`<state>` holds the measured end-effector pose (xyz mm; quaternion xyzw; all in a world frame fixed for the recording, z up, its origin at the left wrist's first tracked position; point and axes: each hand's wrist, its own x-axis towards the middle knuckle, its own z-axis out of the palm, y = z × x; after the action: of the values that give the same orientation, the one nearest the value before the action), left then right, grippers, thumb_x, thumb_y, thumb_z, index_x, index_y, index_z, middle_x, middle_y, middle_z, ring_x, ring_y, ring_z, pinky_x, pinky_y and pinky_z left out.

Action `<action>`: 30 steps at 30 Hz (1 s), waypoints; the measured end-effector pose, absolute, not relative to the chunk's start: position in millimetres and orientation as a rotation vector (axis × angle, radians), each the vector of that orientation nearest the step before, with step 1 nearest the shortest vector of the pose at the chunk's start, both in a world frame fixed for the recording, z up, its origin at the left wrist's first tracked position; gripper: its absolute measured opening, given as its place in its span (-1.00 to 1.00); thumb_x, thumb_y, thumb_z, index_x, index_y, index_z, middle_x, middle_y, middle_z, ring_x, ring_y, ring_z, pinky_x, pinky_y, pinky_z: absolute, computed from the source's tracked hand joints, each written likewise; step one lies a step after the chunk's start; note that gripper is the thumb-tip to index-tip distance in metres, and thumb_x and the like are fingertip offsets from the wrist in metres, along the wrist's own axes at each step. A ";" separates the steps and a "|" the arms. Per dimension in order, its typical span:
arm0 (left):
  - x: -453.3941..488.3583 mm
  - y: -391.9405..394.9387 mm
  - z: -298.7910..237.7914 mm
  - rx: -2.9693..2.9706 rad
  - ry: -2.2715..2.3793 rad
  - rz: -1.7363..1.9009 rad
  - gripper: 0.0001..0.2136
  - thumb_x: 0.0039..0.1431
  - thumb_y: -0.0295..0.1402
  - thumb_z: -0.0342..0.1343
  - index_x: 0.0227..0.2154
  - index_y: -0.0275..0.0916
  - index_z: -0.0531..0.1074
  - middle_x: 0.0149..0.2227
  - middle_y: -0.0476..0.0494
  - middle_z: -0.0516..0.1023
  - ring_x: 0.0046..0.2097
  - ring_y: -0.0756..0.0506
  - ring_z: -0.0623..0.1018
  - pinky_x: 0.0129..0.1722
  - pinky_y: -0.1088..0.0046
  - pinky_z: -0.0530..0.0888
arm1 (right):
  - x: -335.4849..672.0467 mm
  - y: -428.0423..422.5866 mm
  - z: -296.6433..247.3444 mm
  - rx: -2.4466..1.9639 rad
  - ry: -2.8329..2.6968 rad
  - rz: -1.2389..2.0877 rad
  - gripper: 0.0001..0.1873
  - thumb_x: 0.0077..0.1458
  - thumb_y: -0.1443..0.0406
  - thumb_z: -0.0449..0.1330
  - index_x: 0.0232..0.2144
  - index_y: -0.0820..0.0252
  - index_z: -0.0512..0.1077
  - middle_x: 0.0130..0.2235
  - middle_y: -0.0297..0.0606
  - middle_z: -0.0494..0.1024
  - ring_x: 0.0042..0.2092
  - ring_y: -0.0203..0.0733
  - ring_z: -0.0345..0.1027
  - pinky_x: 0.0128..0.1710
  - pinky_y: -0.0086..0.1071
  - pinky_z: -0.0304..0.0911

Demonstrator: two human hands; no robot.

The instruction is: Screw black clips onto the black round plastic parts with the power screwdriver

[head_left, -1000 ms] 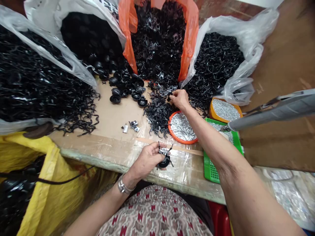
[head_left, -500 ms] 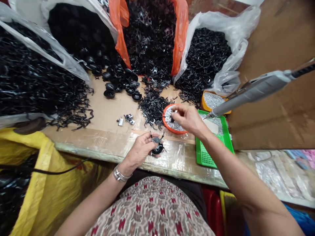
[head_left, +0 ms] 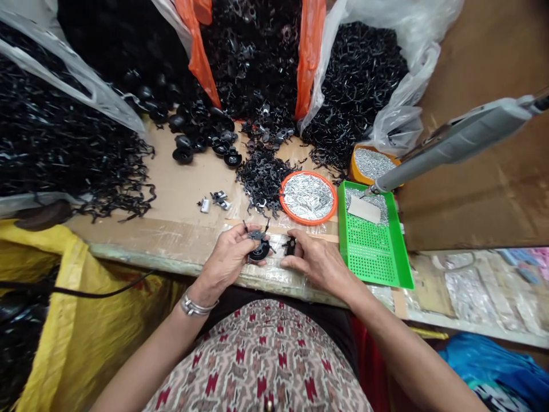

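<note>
Above the surface point(head_left: 167, 186), left hand point(head_left: 225, 254) and right hand point(head_left: 321, 260) each occupied

From the head view, the left hand's fingers are clamped on a round black shell point(head_left: 259, 253) with a thin-legged bracket point(head_left: 256, 235) over it. Just beside, the right hand's curled fingers hold a small black piece point(head_left: 290, 246) at their tips, near the orange-rimmed dish point(head_left: 282, 201).

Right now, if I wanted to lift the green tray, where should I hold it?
Probably by the two long side walls of the green tray, coming from the near side. Those raised walls give you something to pinch. The small metal bits and card lie in the far part, so holding just the near end might tip it. Mind the grey tool reaching in from the right.
</note>
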<state>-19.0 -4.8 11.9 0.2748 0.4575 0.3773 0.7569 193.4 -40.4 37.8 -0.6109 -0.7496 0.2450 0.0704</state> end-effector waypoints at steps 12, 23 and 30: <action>-20.9 -8.8 9.6 0.593 0.970 0.796 -0.63 -0.11 -0.40 0.36 -0.20 -0.32 0.43 -0.24 -0.17 0.66 -0.43 -0.14 0.67 -0.56 0.44 0.57 | 196.6 -41.3 22.3 -1.668 -2.315 0.482 -0.67 0.15 0.27 0.30 -0.05 0.17 0.36 0.02 -0.04 0.43 0.06 0.13 0.31 0.03 0.05 0.37; -6.8 -11.9 11.5 0.638 0.912 0.810 -0.72 -0.08 -0.43 0.33 -0.24 -0.31 0.54 -0.36 -0.09 0.61 -0.44 -0.03 0.55 -0.51 0.47 0.54 | 193.2 -51.9 37.5 -1.482 -1.976 0.634 -0.54 0.10 0.18 0.37 0.04 0.04 0.41 0.21 -0.07 0.35 0.28 0.12 0.24 0.26 0.14 0.23; 4.5 -15.9 -0.8 0.736 0.820 0.833 -0.76 -0.08 -0.51 0.31 -0.27 -0.31 0.63 -0.29 -0.10 0.65 -0.27 -0.04 0.57 -0.23 0.52 0.46 | 182.9 -53.1 28.5 -1.392 -2.066 0.485 -0.52 0.09 0.18 0.36 0.06 0.07 0.41 0.24 0.01 0.32 0.34 0.17 0.15 0.29 0.22 0.17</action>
<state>4.5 -15.9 -0.8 0.3395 0.3784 0.3841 0.7707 182.9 -53.1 28.5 -0.5236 -0.7773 0.1826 0.2971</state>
